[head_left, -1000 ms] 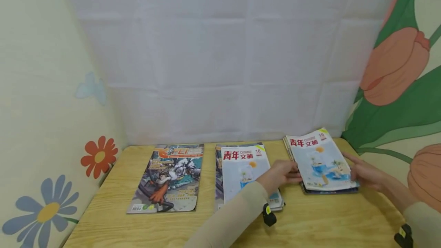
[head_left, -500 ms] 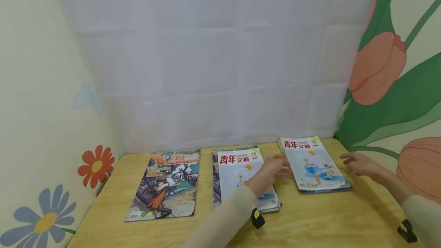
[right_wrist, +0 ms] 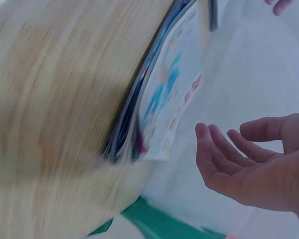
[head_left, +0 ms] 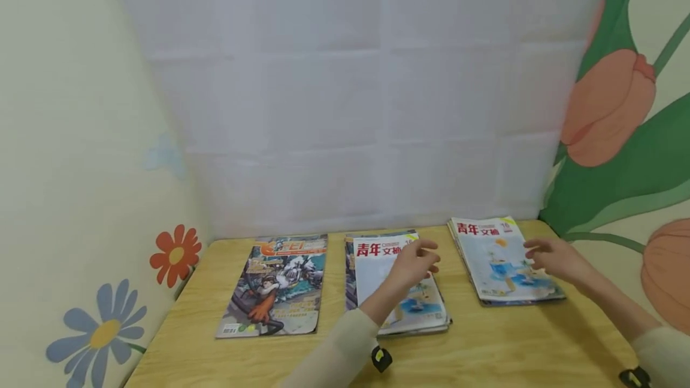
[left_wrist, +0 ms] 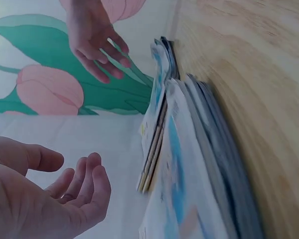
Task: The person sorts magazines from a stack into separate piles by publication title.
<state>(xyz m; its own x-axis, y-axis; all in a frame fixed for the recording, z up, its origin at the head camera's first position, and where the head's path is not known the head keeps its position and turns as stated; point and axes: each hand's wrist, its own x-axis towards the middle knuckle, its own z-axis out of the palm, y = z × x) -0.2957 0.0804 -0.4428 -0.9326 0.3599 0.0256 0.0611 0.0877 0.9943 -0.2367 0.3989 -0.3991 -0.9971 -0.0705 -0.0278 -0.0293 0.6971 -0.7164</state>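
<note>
My left hand hovers over the middle magazine stack, whose top magazine has a white cover with red characters and a blue island picture. In the left wrist view that hand has loosely bent fingers with nothing between them. Above the right edge of the right-hand magazine stack, topped by the same cover, is my right hand. The right wrist view shows this hand apart from the stack, its fingers relaxed and holding nothing.
A magazine with a dark comic-style cover lies at the left of the wooden table. Behind the table hangs a white cloth. Painted walls with flowers stand on both sides.
Both hands have let go of the right-hand stack. The left hand has drawn back left over the middle stack; the right hand has lifted off the right edge. The right-hand stack now lies flat.
</note>
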